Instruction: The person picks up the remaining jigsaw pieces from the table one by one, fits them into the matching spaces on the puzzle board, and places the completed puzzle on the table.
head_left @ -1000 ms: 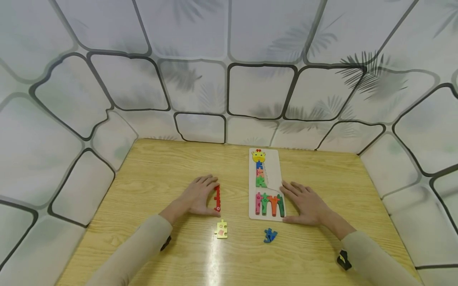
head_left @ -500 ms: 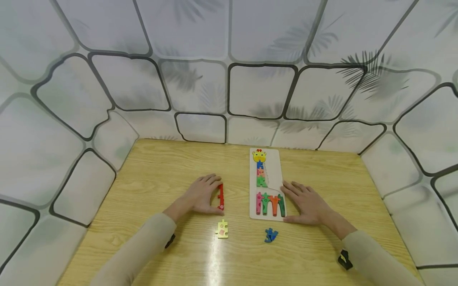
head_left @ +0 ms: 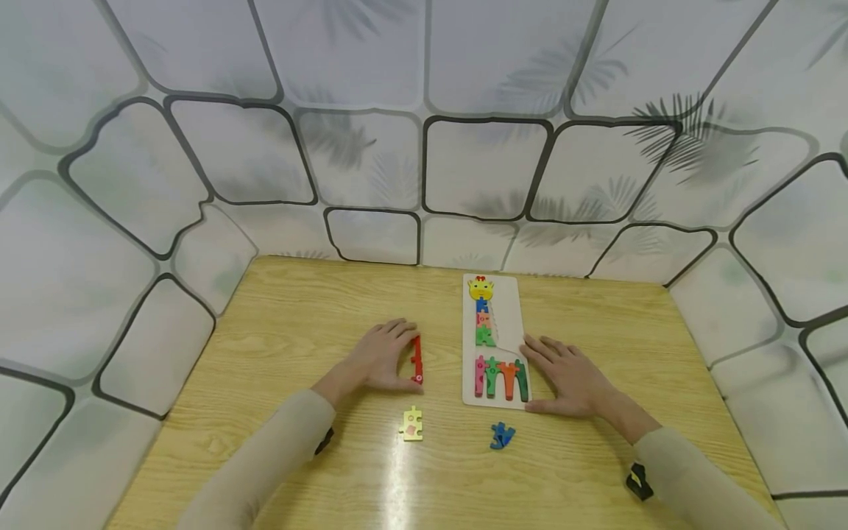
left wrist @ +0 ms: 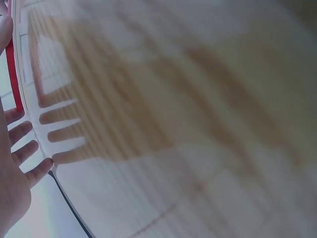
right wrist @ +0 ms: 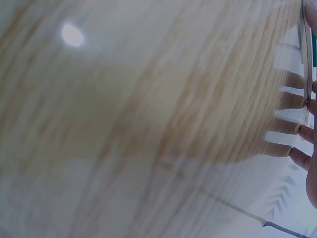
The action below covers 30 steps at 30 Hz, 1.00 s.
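In the head view my left hand [head_left: 379, 361] holds a long red puzzle piece [head_left: 417, 361] by its ends, between thumb and forefinger, at the tabletop left of the puzzle board. The left wrist view shows part of the red puzzle piece [left wrist: 13, 77] against the fingers. The white giraffe puzzle board [head_left: 506, 305] lies flat, holding a yellow head, a column of neck pieces and several coloured leg pieces. My right hand [head_left: 566, 377] rests at the board's right edge, fingers spread and touching it. The right wrist view catches only the edge of the right hand [right wrist: 311, 144].
A yellow puzzle piece [head_left: 412, 425] lies on the wooden table [head_left: 298, 309] below my left hand. Near the board's lower edge is a blue puzzle piece [head_left: 502, 436]. Walls with a stone pattern [head_left: 371, 235] border the table at the back and sides.
My left hand has slid right and slightly away from me with the red puzzle piece, closer to the board. The right hand and the board have stayed put.
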Each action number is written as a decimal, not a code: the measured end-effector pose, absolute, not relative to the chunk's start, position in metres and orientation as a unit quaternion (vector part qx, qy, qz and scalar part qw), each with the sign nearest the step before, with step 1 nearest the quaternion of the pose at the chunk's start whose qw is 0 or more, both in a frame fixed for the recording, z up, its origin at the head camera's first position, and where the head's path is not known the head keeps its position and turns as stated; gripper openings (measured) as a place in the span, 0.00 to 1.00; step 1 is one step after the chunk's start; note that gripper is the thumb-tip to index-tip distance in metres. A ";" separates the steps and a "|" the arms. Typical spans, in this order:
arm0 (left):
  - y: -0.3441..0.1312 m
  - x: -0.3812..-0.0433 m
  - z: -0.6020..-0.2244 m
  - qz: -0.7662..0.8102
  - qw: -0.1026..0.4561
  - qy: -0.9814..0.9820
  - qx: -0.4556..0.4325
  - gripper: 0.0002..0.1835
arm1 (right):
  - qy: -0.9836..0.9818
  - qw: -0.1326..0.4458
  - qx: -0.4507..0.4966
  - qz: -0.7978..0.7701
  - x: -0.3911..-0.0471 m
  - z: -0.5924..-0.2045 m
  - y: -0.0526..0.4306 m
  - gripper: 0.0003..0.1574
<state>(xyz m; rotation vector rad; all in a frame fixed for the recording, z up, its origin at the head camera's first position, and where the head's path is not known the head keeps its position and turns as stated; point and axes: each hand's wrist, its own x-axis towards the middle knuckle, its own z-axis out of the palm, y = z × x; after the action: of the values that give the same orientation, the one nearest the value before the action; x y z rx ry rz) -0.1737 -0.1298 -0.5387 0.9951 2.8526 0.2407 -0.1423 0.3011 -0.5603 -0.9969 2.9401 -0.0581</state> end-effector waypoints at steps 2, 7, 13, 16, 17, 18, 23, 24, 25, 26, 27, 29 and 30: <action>-0.128 -0.175 -0.538 0.079 0.056 0.940 0.327 0.63 | 0.946 0.017 -0.322 -0.020 -0.142 -0.561 0.301 0.70; -0.121 -0.178 -0.537 0.081 0.061 0.941 0.322 0.64 | 0.946 0.014 -0.324 -0.019 -0.143 -0.562 0.301 0.70; -0.112 -0.184 -0.537 0.096 0.074 0.944 0.307 0.62 | 0.946 0.013 -0.324 -0.020 -0.143 -0.563 0.302 0.70; -0.107 -0.188 -0.534 0.098 0.078 0.944 0.305 0.62 | 0.946 0.015 -0.323 -0.019 -0.143 -0.563 0.302 0.70; -0.105 -0.188 -0.533 0.098 0.079 0.944 0.305 0.62 | 0.946 0.015 -0.322 -0.019 -0.143 -0.563 0.302 0.70; -0.103 -0.189 -0.532 0.098 0.080 0.944 0.305 0.62 | 0.946 0.016 -0.322 -0.019 -0.143 -0.563 0.302 0.70; -0.092 -0.193 -0.525 0.101 0.081 0.941 0.313 0.62 | 0.946 0.019 -0.321 -0.022 -0.143 -0.561 0.301 0.70; -0.090 -0.193 -0.525 0.101 0.081 0.940 0.316 0.62 | 0.947 0.019 -0.321 -0.023 -0.143 -0.561 0.301 0.70; -0.088 -0.194 -0.523 0.102 0.081 0.939 0.318 0.62 | 0.946 0.017 -0.322 -0.023 -0.143 -0.561 0.301 0.70; -0.086 -0.195 -0.523 0.099 0.079 0.939 0.321 0.62 | 0.946 0.017 -0.322 -0.023 -0.143 -0.561 0.301 0.70; -0.084 -0.196 -0.522 0.097 0.079 0.938 0.322 0.62 | 0.946 0.016 -0.322 -0.023 -0.143 -0.561 0.301 0.70; -0.080 -0.198 -0.522 0.096 0.079 0.938 0.325 0.62 | 0.946 0.014 -0.323 -0.022 -0.142 -0.561 0.301 0.70; -0.078 -0.199 -0.522 0.094 0.078 0.937 0.326 0.62 | 0.946 0.014 -0.323 -0.020 -0.142 -0.561 0.301 0.70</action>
<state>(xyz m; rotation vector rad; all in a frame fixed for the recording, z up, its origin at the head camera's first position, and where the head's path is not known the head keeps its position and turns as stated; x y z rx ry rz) -0.1991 -0.0778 -0.5221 0.9769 2.8068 0.2819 -0.1423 0.3011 -0.5610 -1.0058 2.9464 -0.0629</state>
